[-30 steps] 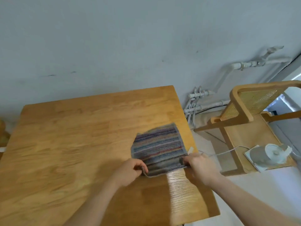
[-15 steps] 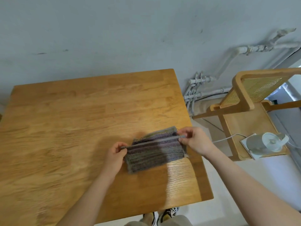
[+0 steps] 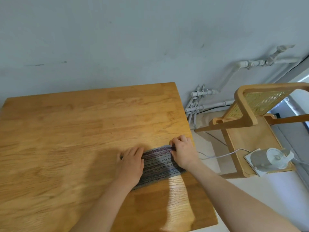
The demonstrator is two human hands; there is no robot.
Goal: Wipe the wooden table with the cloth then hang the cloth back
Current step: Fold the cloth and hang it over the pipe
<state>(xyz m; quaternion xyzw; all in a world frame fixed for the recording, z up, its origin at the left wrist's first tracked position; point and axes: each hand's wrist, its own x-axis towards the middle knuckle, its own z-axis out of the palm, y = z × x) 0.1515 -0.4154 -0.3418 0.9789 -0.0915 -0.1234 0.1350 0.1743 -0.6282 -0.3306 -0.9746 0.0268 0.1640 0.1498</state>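
The folded grey striped cloth (image 3: pixel 158 163) lay near the right edge of the wooden worktop (image 3: pixel 83 131). The left hand (image 3: pixel 131 163) pressed flat on its left end, and the right hand (image 3: pixel 183 152) pinched its far right corner.

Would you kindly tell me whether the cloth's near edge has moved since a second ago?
Yes. The left hand and right hand carried it toward the wall, folding the cloth in half; it lies by the right edge of the table.

Left hand (image 3: pixel 131 164) flat, palm down — right hand (image 3: pixel 182 152) curled, knuckles up
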